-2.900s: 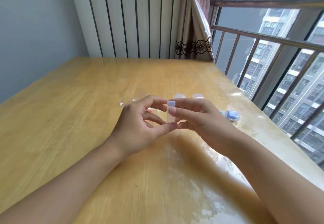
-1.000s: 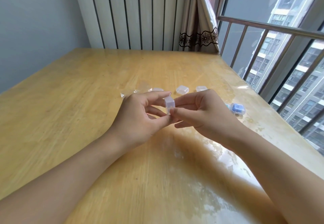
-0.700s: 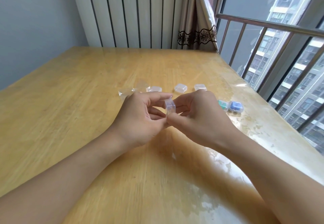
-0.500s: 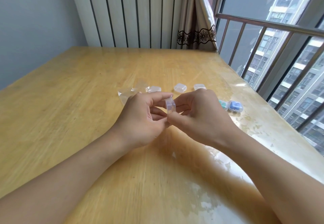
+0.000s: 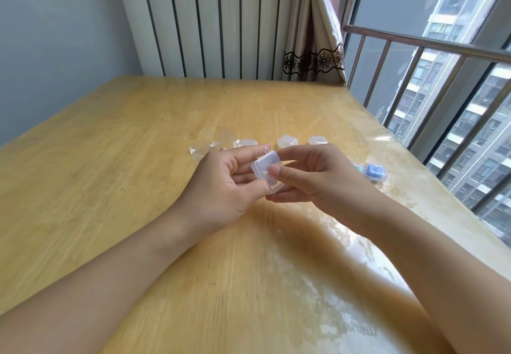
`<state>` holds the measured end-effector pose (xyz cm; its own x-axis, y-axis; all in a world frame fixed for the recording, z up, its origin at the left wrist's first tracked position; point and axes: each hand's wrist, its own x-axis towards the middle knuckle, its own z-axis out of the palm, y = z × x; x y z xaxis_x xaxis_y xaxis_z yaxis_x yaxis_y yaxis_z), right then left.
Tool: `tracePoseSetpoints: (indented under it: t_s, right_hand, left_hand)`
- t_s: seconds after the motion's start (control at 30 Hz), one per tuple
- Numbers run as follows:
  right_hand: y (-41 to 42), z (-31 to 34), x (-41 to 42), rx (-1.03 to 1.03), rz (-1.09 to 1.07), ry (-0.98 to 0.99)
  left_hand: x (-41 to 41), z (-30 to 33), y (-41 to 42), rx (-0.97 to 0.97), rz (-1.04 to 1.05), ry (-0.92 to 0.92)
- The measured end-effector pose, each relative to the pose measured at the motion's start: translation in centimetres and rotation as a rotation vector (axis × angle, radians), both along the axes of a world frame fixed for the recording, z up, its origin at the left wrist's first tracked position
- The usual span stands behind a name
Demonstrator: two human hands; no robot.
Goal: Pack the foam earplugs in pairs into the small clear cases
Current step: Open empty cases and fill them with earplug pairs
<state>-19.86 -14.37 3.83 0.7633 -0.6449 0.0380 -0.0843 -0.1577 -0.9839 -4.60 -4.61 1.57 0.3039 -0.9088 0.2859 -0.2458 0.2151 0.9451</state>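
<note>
A small clear case [image 5: 266, 166] is held above the table between both hands, its flat face tilted toward me. My left hand [image 5: 224, 187] grips its left side with thumb and fingers. My right hand [image 5: 318, 179] pinches its right side, thumb on the front. Three clear cases lie on the table behind: one [image 5: 248, 142] at the left, one [image 5: 287, 141] in the middle, one [image 5: 318, 140] at the right. A case with blue earplugs [image 5: 375, 172] lies right of my right hand, with a greenish one [image 5: 357, 167] partly hidden beside it.
A crumpled clear plastic bag [image 5: 218, 144] lies behind my left hand. The wooden table [image 5: 110, 176] has a glossy, patchy surface at the right. Its right edge runs along a window railing [image 5: 431, 41]; a radiator [image 5: 215, 21] and curtain [image 5: 312, 35] stand at the back.
The case was edge-on between my fingers; it has turned so its broad face shows. Both hands stayed in the same spot over the table.
</note>
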Motion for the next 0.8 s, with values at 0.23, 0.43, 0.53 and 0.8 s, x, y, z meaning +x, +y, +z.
tracePoseSetpoints:
  t_s: [0.23,0.43,0.53,0.8]
  right_hand:
    - [0.3,-0.3,0.2,-0.140,-0.021,0.050]
    - [1.6,0.0,0.8,-0.565,-0.137,0.216]
    - [2.0,0.1,1.1,-0.559,-0.211,0.173]
    - [3.3,0.0,2.5,-0.556,-0.420,0.152]
  left_hand:
    - [-0.1,-0.2,-0.1,-0.027,0.082,-0.015]
    - [-0.8,0.1,0.1,-0.215,0.301,-0.599]
    - [-1.0,0.3,-0.2,-0.274,0.328,-0.881]
    - [-1.6,0.5,-1.1,-0.307,0.325,-1.088]
